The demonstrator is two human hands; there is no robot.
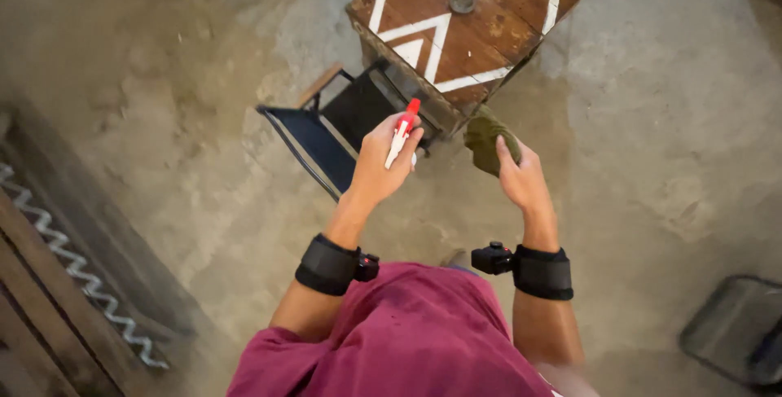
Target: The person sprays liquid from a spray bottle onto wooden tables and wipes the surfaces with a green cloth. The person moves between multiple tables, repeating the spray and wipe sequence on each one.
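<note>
My left hand (pixel 379 165) grips a spray bottle (pixel 401 132) with a red nozzle and white trigger, held out in front of me. My right hand (pixel 521 177) clutches a bunched olive-green cloth (pixel 487 140). Both hands are raised above the concrete floor, just short of a brown wooden table (pixel 505 22) painted with white zigzag lines. A small round grey object (pixel 462 0) lies on the tabletop. Black bands with small devices wrap both my wrists.
A dark folding chair (pixel 326 132) with wooden armrests stands against the table's near-left side. A wooden bench or pallet with a white zigzag (pixel 57 258) lies at the left. A black wire-mesh basket (pixel 733 332) is at the lower right.
</note>
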